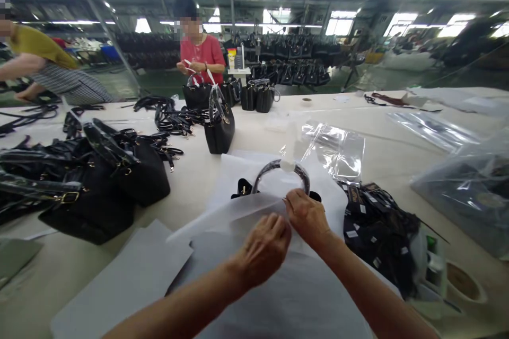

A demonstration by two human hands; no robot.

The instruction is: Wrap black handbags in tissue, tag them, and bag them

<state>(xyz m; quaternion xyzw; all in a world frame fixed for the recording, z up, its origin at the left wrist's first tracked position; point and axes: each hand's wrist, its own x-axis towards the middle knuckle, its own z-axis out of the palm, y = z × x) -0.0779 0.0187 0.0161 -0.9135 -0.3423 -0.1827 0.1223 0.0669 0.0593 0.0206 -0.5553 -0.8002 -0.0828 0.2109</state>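
Observation:
In front of me a black handbag (244,187) is mostly hidden under thin white wrapping paper (254,209). Its arched handle (260,172), covered in clear film, sticks up above the paper and has a white round tag (288,166) on it. My right hand (308,218) is closed, pinching the paper's upper edge just below the handle's right end. Beside it, lower and to the left, my left hand (265,248) has its fingers curled against the same paper. The left fingertips are partly hidden.
Black handbags (91,196) and straps (175,116) lie at left, near loose white sheets (131,275). One handbag (220,130) stands ahead. Clear plastic bags (338,148) and black tagged pieces (374,228) lie at right. A co-worker in red (202,55) stands across the table.

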